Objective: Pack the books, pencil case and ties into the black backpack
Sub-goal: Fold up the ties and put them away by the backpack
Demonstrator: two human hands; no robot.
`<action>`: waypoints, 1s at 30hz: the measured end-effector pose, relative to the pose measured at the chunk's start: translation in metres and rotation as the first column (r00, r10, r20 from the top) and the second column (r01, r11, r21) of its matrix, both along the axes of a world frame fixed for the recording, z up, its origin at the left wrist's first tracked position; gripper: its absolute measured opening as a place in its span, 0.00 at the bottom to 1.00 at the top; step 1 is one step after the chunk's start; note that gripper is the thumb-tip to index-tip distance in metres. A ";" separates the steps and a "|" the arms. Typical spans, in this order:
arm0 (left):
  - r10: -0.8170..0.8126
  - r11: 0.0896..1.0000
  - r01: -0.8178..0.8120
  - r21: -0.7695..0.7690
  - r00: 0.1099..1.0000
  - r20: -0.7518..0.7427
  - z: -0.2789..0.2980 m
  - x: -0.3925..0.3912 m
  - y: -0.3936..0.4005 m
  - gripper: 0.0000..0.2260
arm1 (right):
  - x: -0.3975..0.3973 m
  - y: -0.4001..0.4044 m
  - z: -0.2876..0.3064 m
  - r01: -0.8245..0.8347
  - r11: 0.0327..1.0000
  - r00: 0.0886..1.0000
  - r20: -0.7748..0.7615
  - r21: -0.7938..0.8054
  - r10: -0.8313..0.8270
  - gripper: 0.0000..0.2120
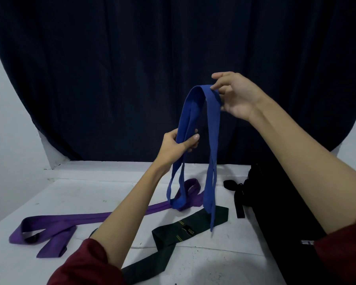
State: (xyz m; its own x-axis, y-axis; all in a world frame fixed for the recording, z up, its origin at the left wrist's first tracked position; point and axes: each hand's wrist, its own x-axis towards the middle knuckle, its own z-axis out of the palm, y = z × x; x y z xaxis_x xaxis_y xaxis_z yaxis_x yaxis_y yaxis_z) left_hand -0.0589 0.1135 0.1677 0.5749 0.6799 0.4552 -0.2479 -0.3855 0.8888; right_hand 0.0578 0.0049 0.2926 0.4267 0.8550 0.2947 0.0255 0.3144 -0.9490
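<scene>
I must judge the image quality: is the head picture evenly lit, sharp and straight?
Head view: dim, bluish light; black backpack loses detail in darkness; wide-angle lens bends the dark curtain edges; blue tie and both hands reasonably sharp; no glare.

Setting: improvised indoor recording corner, room type not determinable. White counter [74, 194] against pale walls [6, 120]. Dark navy curtain [132, 68] hung as backdrop.

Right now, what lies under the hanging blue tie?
Under the blue tie, the purple tie and green tie lie on the table. Its loops hide part of the purple tie's far end.
</scene>
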 end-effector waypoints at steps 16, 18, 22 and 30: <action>0.099 0.972 -0.111 0.207 0.993 0.067 -0.006 0.005 -0.005 0.03 | -0.003 0.004 0.002 -0.043 0.998 0.998 -0.043 0.035 0.044 0.12; 0.212 0.924 -0.220 0.313 0.975 0.060 -0.007 0.007 -0.003 0.06 | -0.002 0.003 0.002 -0.037 0.998 0.998 -0.045 0.040 0.039 0.12; 0.336 0.832 -0.342 0.437 0.937 0.095 -0.009 0.011 0.003 0.15 | -0.002 0.001 0.003 -0.026 0.999 0.999 -0.038 0.044 0.027 0.12; 0.293 0.890 -0.259 0.375 0.955 -0.036 -0.011 0.010 0.012 0.05 | -0.003 0.002 0.004 -0.003 0.999 1.000 0.017 0.044 0.002 0.14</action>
State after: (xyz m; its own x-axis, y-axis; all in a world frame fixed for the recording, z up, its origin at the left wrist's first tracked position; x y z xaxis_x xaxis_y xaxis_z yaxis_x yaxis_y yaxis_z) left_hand -0.0486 0.1250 0.1571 0.4381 0.6149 0.6557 -0.0107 -0.7258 0.6878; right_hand 0.0550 0.0067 0.2970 0.4188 0.8422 0.3395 0.0409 0.3560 -0.9336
